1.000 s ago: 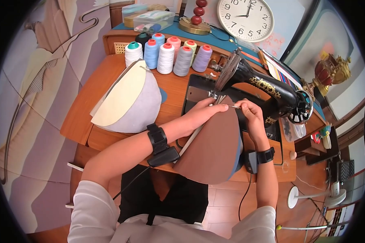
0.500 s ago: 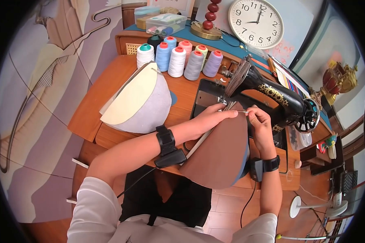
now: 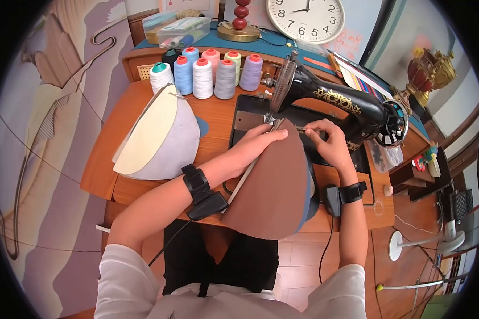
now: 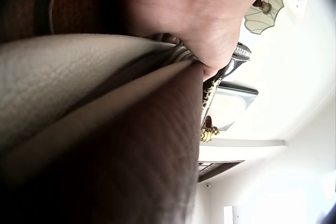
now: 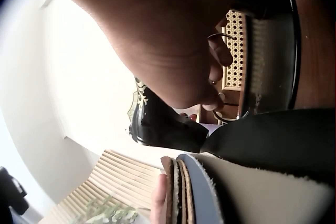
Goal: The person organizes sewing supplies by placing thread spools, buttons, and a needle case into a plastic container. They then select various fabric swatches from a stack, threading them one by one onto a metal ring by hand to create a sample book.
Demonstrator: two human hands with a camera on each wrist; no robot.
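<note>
My left hand (image 3: pixel 256 144) grips the narrow upper end of a stack of curved panels (image 3: pixel 269 186), its thumb over the brown top layer. Blue and pale layers show along the stack's right side, and the right wrist view shows the layered edges (image 5: pixel 181 190). Just right of that end, my right hand (image 3: pixel 331 144) pinches a small, thin metal tool (image 3: pixel 301 129). Curved metal parts of this tool (image 5: pixel 227 119) show by the fingers in the right wrist view; its kind cannot be told. The black sewing machine (image 3: pixel 335 98) stands just beyond both hands, its presser foot (image 3: pixel 270 119) near the left fingertips.
A second stack of cream and grey panels (image 3: pixel 170 146) lies at the left on the wooden table (image 3: pixel 104 165). Behind it stand several thread cones (image 3: pixel 202 80). A clear plastic box (image 3: pixel 186 33), a lamp base (image 3: pixel 239 33) and a wall clock (image 3: pixel 305 20) are farther back.
The head view has shifted. The metal tool reached from the right fingers toward the left thumb; now the right fingers are spread differently around it and less of it shows. The left hand keeps its grip.
</note>
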